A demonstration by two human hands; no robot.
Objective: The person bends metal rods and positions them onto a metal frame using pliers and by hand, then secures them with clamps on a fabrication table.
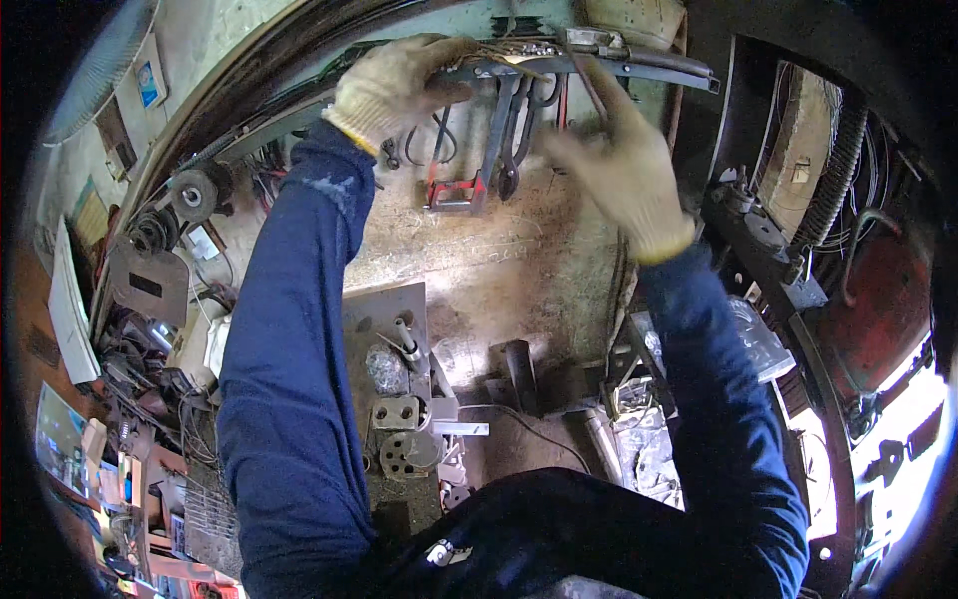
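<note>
Brownish thin rods (506, 54) lie jumbled on the high metal shelf (664, 73), running roughly left to right along it. The left hand (399, 88) curls its fingers beside them, any hold unclear; the right hand (631, 165) is blurred, thumb apart from fingers, its hold unclear too.

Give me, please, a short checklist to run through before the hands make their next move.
1. Gloves on: ok; left hand and right hand are both gloved.
2. Wrists covered: ok; left sleeve and right sleeve reach the glove cuffs.
3. Left hand at the shelf: ok; it is up by the front edge.
4. Right hand's grip: cannot tell; the hand is blurred.
5. Shelf uncluttered: not ok; small clutter lies between the hands.
6. Pliers hung up: ok; they hang below the shelf.
</note>
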